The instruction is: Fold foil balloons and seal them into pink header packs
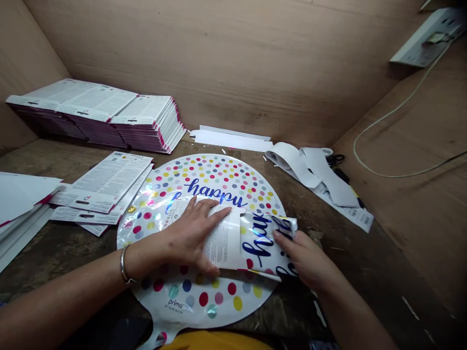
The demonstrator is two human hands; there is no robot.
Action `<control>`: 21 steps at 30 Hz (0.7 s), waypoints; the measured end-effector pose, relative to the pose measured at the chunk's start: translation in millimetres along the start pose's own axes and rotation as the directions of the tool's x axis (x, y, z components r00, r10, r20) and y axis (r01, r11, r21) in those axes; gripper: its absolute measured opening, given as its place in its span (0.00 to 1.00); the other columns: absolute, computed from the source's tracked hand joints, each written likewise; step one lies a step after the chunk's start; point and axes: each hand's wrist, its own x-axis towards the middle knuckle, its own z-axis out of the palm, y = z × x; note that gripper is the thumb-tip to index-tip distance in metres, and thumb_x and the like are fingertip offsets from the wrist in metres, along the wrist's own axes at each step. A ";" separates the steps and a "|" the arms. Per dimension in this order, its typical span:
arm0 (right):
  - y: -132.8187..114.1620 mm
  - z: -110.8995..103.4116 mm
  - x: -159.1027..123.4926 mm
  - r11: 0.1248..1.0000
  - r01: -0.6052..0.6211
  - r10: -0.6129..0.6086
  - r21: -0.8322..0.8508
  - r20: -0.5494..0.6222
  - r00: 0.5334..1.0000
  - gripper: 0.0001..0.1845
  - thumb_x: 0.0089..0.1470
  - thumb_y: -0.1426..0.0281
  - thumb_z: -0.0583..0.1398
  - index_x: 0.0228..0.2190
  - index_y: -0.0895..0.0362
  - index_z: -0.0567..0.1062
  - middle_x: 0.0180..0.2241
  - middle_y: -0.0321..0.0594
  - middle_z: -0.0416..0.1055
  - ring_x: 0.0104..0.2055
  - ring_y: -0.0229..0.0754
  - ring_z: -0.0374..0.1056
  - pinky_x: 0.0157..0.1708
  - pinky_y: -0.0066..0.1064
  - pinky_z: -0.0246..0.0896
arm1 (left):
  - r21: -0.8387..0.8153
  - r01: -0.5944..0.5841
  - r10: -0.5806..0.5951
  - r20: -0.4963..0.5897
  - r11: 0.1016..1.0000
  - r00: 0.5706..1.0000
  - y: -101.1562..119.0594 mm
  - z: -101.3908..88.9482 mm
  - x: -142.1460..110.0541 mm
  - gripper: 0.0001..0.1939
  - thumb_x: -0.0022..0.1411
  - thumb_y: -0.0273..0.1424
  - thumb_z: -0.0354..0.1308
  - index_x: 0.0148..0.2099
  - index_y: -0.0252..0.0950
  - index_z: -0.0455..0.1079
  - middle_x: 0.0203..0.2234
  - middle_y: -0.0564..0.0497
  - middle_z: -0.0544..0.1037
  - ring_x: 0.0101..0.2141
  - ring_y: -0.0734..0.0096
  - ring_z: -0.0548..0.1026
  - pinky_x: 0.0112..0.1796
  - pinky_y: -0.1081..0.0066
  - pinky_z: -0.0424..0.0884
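Note:
A round foil balloon with coloured dots and "happy" in blue script lies flat on the worktop. A printed white card rests on its middle. My left hand lies flat on that card, fingers spread and pressing down. The balloon's right side is a folded flap lying over the card's right edge. My right hand pinches the flap at its right end. A bangle sits on my left wrist.
A tall stack of printed cards stands at the back left, with loose cards nearer. White paper strips and scissors lie at the right. Wooden walls enclose the bench; a white cable runs along the right wall.

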 end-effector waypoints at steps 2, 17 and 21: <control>1.8 12.9 1.3 0.999 0.047 -0.046 -0.010 0.012 0.999 0.15 0.48 0.62 0.63 0.38 0.57 0.74 0.33 0.41 0.78 0.36 0.50 0.74 0.35 0.39 0.71 | -0.005 -0.039 0.039 -0.014 0.999 0.999 2.1 3.5 2.5 0.62 0.34 0.58 0.64 0.67 0.41 0.41 0.60 0.36 0.53 0.59 0.37 0.48 0.57 0.39 0.38; -3.3 31.0 1.8 0.831 0.295 -0.238 -0.472 0.178 0.955 0.07 0.46 0.70 0.60 0.19 0.57 0.73 0.18 0.34 0.69 0.23 0.39 0.68 0.24 0.28 0.64 | -0.039 -0.157 0.157 0.008 0.987 0.988 11.5 3.5 4.7 0.63 0.32 0.56 0.66 0.67 0.40 0.44 0.59 0.33 0.56 0.59 0.36 0.51 0.56 0.39 0.40; -5.7 5.8 -0.2 0.472 0.539 -0.568 -0.698 0.227 0.791 0.12 0.54 0.68 0.55 0.36 0.55 0.78 0.40 0.44 0.75 0.45 0.49 0.69 0.47 0.43 0.63 | -0.084 -0.229 0.236 0.096 0.970 0.967 7.5 -7.5 2.7 0.56 0.36 0.55 0.65 0.65 0.42 0.50 0.62 0.36 0.54 0.60 0.36 0.50 0.56 0.40 0.44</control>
